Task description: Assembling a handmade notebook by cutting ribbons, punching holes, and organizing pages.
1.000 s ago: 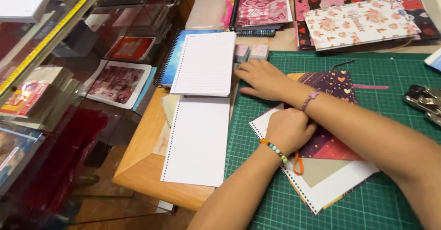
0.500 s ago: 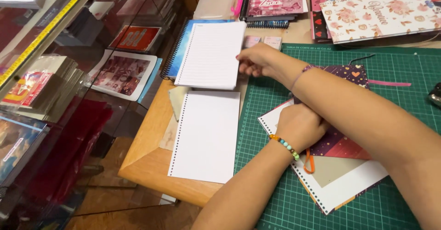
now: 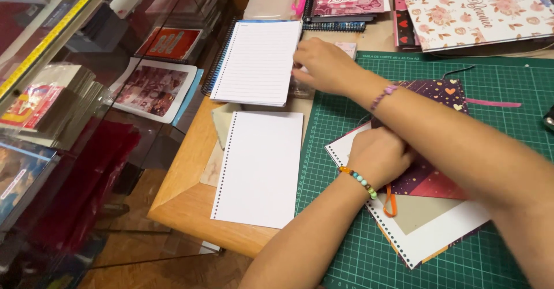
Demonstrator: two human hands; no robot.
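Lined paper pad [image 3: 258, 61], matt, beside the right hand [image 3: 327, 65]; punched blank paper sheet [image 3: 261, 166], matt, smooth, left of the left hand [image 3: 376, 156]; under both, cutting mat [image 3: 490, 92], green, matt, gridded; wooden tabletop [image 3: 184, 176], smooth; glass shelving [image 3: 86, 64], glossy.

A stationery craft workshop: green cutting mat [image 3: 461, 75], punched paper stacks [image 3: 259, 168], decorated notebook covers [image 3: 479, 12].

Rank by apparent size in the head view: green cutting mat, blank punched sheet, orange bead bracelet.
1. green cutting mat, though partly covered.
2. blank punched sheet.
3. orange bead bracelet, on the left wrist.
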